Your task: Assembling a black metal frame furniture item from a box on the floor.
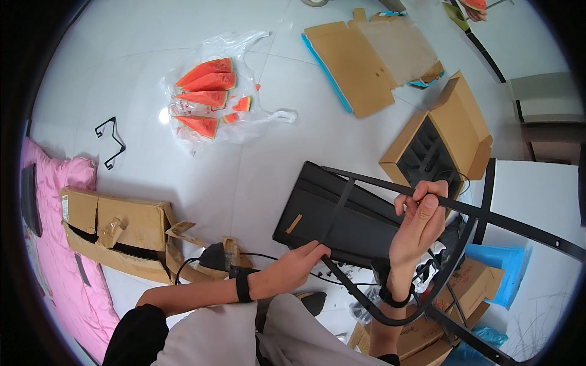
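A black metal frame (506, 222), made of flat straight bars and a curved tube, is held up in front of me and slants off to the right. My left hand (289, 268) pinches its lower bar near a corner, fingers closed. Higher up, my right hand (421, 227) has its fingers curled around the long upper bar. Beneath the frame lies a black flat panel (303, 204) on the tiled floor, with a small brown strip (293, 224) on it. Part of the panel is hidden by the frame and my right hand.
Watermelon slices (207, 82) lie on a clear plastic bag (256, 125). A bent black bar (116, 141) rests farther left. Cardboard boxes (131, 210) (467, 131) flank me, with flattened cardboard (351, 67) beyond. Pink bedding (61, 244) is at left; a blue bin (497, 268) stands right.
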A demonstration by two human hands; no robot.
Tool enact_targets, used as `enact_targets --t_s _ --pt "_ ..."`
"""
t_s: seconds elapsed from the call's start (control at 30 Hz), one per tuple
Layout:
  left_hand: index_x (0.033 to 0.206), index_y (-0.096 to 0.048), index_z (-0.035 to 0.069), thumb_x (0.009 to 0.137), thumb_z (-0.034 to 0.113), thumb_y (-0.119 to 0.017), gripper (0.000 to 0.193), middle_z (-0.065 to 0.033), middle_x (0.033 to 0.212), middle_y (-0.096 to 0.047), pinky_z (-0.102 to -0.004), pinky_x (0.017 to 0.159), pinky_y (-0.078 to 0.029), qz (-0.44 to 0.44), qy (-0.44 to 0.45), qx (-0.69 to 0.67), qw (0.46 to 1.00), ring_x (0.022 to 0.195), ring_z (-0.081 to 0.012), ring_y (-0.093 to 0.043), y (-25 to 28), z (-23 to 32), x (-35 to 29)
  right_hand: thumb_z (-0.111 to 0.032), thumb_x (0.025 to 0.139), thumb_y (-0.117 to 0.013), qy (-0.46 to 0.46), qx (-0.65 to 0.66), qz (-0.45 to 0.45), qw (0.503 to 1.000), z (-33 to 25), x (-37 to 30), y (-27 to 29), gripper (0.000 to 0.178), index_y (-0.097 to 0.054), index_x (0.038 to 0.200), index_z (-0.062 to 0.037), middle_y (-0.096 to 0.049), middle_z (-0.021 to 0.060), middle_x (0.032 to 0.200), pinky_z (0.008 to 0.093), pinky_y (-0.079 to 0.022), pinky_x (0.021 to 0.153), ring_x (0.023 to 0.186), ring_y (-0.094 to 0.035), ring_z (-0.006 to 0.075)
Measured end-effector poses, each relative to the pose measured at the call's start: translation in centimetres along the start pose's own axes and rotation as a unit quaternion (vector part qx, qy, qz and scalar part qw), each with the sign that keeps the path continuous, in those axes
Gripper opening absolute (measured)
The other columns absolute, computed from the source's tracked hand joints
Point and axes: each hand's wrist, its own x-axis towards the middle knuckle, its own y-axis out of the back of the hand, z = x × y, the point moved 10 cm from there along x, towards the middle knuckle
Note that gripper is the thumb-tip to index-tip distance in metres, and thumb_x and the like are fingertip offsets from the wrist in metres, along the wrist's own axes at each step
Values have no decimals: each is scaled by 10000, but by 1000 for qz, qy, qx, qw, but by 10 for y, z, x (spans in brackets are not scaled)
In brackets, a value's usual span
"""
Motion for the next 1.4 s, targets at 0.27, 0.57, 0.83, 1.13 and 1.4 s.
enact_targets --t_s 0.27,0.57,0.83,1.13,1.4 --pt "1189 -524 -16 890 -136 -536 323 -189 1008 -535 -415 725 -511 39 -15 23 999 860 -398 -606 18 -1 -4 -287 1116 -370 8 -14 -30 999 -5 7 -24 319 -457 986 -10 -393 29 923 253 -408 618 677 -342 74" --pt "1191 -541 -10 889 -119 -554 321 -185 993 -535 -406 728 -520 43 -51 60 996 836 -388 -599 14 -7 -12 -314 1098 -412 26 -24 -20 999 -8 -7 -28 361 -443 944 10 -444 70 867 267 -425 567 676 -386 110" --pt "1192 -529 0 906 -101 -552 304 -185 1026 -552 -424 756 -520 30 -39 49 998 888 -403 -608 19 -12 -13 -204 1103 -387 18 -22 -16 999 -2 -12 -28 279 -443 936 13 -439 67 858 268 -423 568 672 -377 106" --pt "1197 -500 9 965 -51 -510 241 -186 1097 -577 -426 809 -514 12 -22 -30 999 949 -419 -614 23 -12 -12 -199 1110 -380 -3 -15 5 1000 -1 -8 -21 281 -471 943 8 -484 59 895 263 -439 593 657 -412 96" --pt "1184 -504 -2 925 -119 -478 285 -193 1063 -571 -395 821 -504 27 -48 -35 998 937 -404 -605 28 -7 -17 -270 1118 -378 5 -91 8 996 -11 -12 -22 303 -461 966 -21 -445 29 868 248 -412 567 649 -336 64"
